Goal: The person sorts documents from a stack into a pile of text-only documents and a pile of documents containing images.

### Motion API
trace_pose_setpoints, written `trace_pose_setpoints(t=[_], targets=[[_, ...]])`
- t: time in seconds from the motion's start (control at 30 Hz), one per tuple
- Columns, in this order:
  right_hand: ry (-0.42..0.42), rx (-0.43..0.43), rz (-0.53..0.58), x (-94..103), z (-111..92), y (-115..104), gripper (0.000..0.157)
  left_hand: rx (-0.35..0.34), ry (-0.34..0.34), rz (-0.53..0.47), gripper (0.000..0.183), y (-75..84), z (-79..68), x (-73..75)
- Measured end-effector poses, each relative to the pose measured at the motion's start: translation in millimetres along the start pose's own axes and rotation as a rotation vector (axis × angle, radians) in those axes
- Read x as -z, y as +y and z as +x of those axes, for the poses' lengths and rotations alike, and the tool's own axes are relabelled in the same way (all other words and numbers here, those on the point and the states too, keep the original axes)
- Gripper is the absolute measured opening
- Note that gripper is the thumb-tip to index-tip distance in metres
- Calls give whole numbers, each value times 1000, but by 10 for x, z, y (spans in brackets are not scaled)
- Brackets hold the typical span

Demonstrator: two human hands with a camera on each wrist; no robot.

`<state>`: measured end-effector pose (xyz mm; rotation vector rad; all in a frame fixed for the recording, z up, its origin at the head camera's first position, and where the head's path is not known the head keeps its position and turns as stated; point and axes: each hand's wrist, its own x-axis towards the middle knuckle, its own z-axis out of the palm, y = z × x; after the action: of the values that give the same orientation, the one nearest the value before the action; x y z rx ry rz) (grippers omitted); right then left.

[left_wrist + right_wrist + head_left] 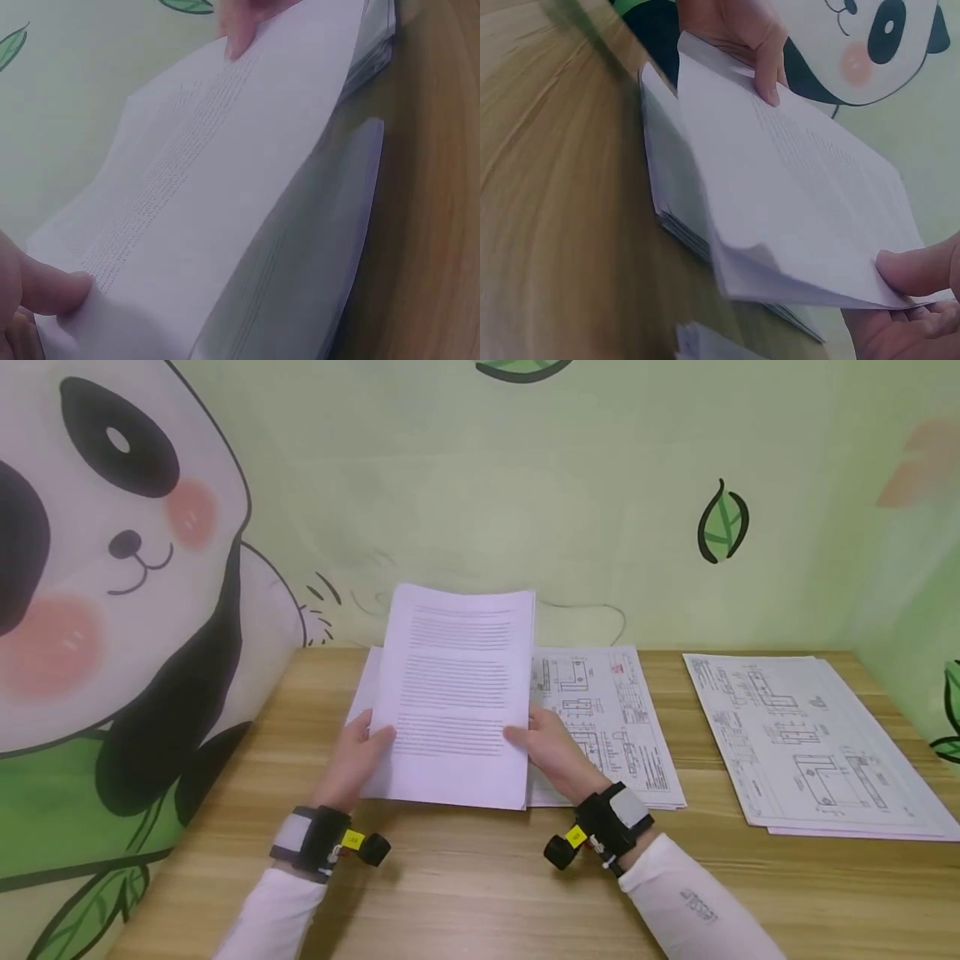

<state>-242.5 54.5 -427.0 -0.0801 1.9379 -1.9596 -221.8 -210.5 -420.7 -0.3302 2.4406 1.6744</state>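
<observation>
Several printed sheets of paper (457,693) are held up and tilted above the table, lines of text facing me. My left hand (356,756) grips their left edge, its thumb on the front of the page. On the right edge my right hand (558,747) pinches them the same way, thumb in front and fingers behind, as the right wrist view also shows. Beneath and behind the held sheets lies a stack of technical drawings (622,735), partly hidden. Another paper pile, with faint printed lines (259,300), shows under the sheets in the left wrist view.
To the right lies a second stack of technical drawings (810,743), its sheets slightly out of line. The wooden table (465,893) meets a wall (450,468) with a painted panda (150,568) and leaves along its back edge.
</observation>
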Motion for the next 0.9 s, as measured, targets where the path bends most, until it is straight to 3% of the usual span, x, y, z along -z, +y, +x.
trace_pose_setpoints(t=[0.1,0.33,0.6,0.9], targets=[[28,-19,-36,-96,56,29,40,16,11,16,64,-50,13,121],[30,-48,-189,-275,243,118,51,-7,43,42,54,-204,100,304],[73,5,-475,-441,435,222,56,29,121,159,56,-339,234,417],[96,-14,-534,-495,466,210,52,70,186,209,53,-430,365,417]])
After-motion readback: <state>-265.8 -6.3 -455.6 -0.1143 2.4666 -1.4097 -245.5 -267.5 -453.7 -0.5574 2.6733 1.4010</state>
